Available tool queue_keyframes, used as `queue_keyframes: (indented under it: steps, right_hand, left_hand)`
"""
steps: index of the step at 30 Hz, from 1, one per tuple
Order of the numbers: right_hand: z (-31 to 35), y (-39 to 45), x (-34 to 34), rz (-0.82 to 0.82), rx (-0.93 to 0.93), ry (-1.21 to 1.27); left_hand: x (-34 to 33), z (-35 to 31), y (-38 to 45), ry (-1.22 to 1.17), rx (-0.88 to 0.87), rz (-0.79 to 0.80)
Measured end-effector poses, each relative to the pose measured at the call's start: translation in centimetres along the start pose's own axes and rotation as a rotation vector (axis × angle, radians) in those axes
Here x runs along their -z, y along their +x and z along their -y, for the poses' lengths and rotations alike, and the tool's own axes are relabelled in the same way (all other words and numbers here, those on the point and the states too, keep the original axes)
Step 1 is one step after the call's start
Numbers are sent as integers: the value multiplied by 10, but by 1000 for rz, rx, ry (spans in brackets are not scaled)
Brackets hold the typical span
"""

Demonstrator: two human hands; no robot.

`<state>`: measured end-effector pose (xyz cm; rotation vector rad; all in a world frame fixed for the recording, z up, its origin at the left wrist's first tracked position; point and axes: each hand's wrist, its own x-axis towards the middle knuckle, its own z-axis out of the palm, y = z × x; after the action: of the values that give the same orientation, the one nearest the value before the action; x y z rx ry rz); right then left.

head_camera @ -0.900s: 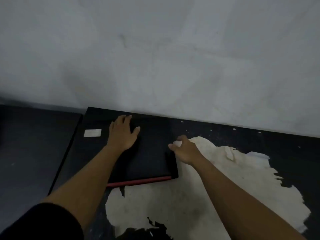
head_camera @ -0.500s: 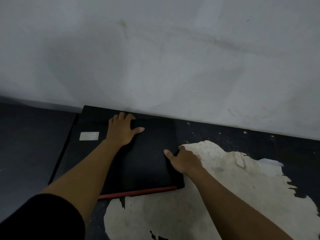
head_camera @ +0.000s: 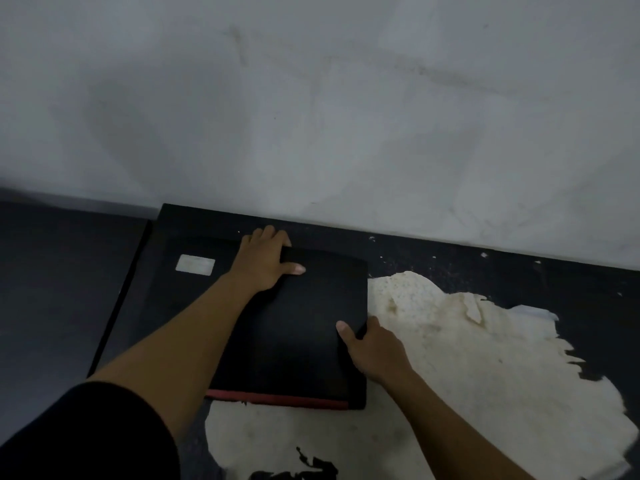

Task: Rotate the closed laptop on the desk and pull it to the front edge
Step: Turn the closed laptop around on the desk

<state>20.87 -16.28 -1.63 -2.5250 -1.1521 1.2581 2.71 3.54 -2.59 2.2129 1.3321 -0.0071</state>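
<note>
A closed black laptop (head_camera: pixel 304 323) with a red strip along its near edge lies flat on the dark desk (head_camera: pixel 519 271), close to the wall. My left hand (head_camera: pixel 265 263) grips its far edge, fingers curled over the back and thumb on the lid. My right hand (head_camera: pixel 372 344) holds the laptop's right edge, thumb on top, fingers beside and under the side. My left forearm hides part of the lid's left side.
The desk's black surface is peeled, leaving a large pale patch (head_camera: pixel 450 358) right of and in front of the laptop. A small white sticker (head_camera: pixel 195 264) sits on the desk to the left. A grey wall (head_camera: pixel 311 116) rises directly behind. A lower dark surface (head_camera: pixel 59 289) lies left.
My left hand slid from the lid's top to its far edge and curled over it. My right hand closed onto the right edge. The laptop's near edge now looks a little less slanted.
</note>
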Motion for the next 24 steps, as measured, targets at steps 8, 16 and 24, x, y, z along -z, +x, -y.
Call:
queue_keyframes:
  steps: [8, 16, 24]
  right_hand:
    - [-29, -23, -11, 27, 1, 71]
    - [-10, 11, 35, -58, 153, 85]
    - [23, 46, 49, 36, 188, -104]
  left_hand:
    - [-18, -11, -21, 21, -116, -30]
    - [-31, 13, -103, -55, 302, -348]
    - [-19, 60, -151, -199, 649, -360]
